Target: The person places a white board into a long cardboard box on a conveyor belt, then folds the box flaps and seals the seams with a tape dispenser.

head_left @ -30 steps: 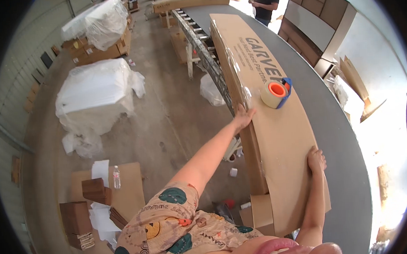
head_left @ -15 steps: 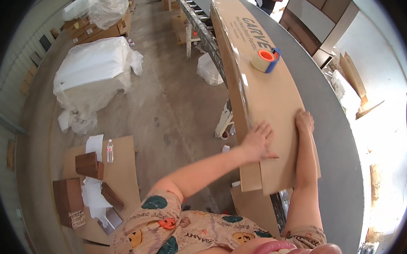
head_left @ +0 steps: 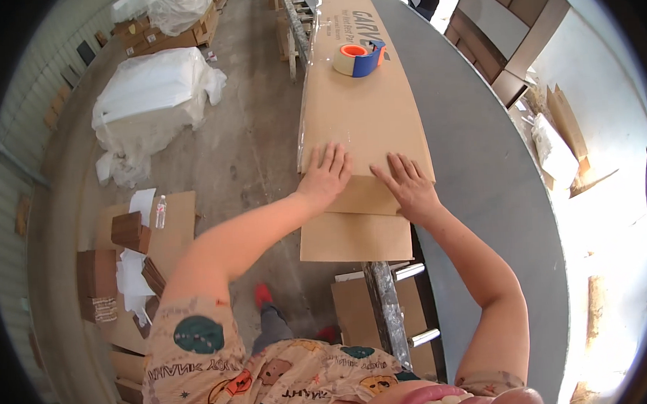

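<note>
A long flat cardboard carton [head_left: 363,113] lies on a grey surface [head_left: 481,173], its long axis running straight away from the person, from the near end at the surface's edge up toward the far top of the view. Both hands rest on that near end, palms down and fingers spread flat, so neither grip is closed on anything: they press rather than hold. The left hand [head_left: 326,176] sits near the carton's left long edge, the right hand [head_left: 409,187] just beside it toward the right edge, with a narrow strip of bare cardboard between them. Both sets of fingertips point up the carton along its length. Just under the hands the near end flap [head_left: 354,233] sticks out past the body of the carton, toward the person and over a metal roller rail [head_left: 386,307] below. Further up the carton, well beyond either hand and slightly nearer the right one, a tape dispenser [head_left: 360,59] with an orange roll and blue handle rests on the top face. The two hands lie about level across the carton's short axis, so either is equally placed for the flap; the dispenser would call for a long reach forward.
</note>
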The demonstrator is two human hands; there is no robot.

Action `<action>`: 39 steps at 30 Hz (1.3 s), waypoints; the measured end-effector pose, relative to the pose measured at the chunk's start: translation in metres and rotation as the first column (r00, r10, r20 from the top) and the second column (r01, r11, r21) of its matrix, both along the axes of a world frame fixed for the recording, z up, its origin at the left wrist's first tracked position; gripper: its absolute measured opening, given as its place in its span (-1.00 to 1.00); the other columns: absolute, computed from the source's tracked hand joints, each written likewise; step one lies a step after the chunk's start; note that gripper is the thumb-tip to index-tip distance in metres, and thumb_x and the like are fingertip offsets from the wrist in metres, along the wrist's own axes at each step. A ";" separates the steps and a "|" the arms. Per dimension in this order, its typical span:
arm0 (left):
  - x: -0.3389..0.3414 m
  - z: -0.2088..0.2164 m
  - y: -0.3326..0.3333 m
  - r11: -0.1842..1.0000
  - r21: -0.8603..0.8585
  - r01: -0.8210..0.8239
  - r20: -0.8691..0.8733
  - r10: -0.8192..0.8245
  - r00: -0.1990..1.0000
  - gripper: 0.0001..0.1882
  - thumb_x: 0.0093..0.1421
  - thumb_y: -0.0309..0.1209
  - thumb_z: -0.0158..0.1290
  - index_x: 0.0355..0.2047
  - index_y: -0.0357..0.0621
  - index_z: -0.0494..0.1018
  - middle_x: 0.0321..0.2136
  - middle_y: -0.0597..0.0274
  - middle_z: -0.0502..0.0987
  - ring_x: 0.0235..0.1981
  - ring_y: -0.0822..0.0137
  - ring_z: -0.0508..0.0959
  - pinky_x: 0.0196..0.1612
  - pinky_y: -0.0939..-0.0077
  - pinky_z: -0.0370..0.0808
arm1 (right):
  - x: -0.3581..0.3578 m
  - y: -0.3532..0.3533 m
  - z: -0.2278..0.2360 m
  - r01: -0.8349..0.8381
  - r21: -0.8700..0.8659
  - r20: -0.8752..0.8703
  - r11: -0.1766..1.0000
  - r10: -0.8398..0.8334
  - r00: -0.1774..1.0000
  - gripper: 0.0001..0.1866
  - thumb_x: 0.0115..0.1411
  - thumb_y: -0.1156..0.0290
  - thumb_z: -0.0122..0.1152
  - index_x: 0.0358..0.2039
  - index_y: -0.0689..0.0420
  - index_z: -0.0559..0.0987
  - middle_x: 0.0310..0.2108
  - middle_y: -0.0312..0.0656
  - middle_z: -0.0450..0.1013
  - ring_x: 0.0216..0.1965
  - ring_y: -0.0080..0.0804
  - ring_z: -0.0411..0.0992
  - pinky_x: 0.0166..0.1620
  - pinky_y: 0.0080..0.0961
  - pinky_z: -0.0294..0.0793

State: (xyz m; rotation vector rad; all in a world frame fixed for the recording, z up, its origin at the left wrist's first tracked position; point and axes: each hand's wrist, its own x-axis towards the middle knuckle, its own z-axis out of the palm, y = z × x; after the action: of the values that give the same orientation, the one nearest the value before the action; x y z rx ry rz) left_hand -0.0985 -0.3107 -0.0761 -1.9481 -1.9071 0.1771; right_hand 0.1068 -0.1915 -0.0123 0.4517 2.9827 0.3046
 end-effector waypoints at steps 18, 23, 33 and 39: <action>-0.017 -0.043 0.054 0.777 0.628 0.032 0.004 -0.044 0.999 -0.53 0.08 -0.32 -0.06 0.03 -0.14 0.25 -0.02 -0.10 0.31 0.02 -0.09 0.35 0.06 -0.15 0.27 | -0.027 0.052 -0.066 0.005 0.230 -0.515 0.973 0.117 0.849 -0.17 -0.12 0.49 0.28 0.22 -0.11 0.21 0.13 -0.09 0.23 0.17 -0.10 0.17 0.18 -0.20 0.19; -0.015 -0.040 0.033 0.888 0.455 -0.057 -0.083 0.106 0.991 -0.42 0.08 -0.23 -0.02 0.13 -0.04 0.20 0.07 0.01 0.27 0.10 0.06 0.29 0.06 -0.21 0.18 | 0.021 -0.104 -0.168 0.140 -0.974 -0.027 0.178 -0.706 0.708 -0.46 0.12 0.25 0.26 0.03 0.28 0.37 -0.19 0.02 0.42 -0.16 -0.13 0.44 -0.13 -0.21 0.48; -0.032 -0.037 0.041 0.837 0.547 0.018 -0.050 0.012 0.999 -0.51 0.12 -0.29 -0.08 0.08 -0.07 0.22 0.04 -0.04 0.28 0.09 0.03 0.29 0.04 -0.17 0.20 | -0.051 -0.076 -0.130 -0.417 -0.831 0.205 -0.368 -0.900 0.385 -0.62 0.18 0.21 0.07 -0.13 0.25 0.42 -0.34 0.01 0.51 -0.46 -0.23 0.51 -0.43 -0.47 0.53; -0.052 0.006 0.054 0.941 0.272 0.202 0.121 -0.242 0.963 -0.33 0.03 0.02 0.02 0.04 -0.16 0.25 -0.04 0.05 0.32 -0.04 0.09 0.33 0.05 0.09 0.22 | -0.075 -0.025 -0.084 -0.191 -0.941 0.192 -0.278 -0.907 0.375 -0.42 0.16 0.02 0.02 -0.11 0.36 0.38 -0.36 0.08 0.51 -0.43 -0.17 0.53 -0.38 -0.39 0.57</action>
State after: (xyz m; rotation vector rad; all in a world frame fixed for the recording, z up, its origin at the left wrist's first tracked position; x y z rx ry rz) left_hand -0.1502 -0.2562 -0.0702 -2.0235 -1.6818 -0.2803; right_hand 0.0314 -0.2162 -0.0964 1.6817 1.7531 -2.6377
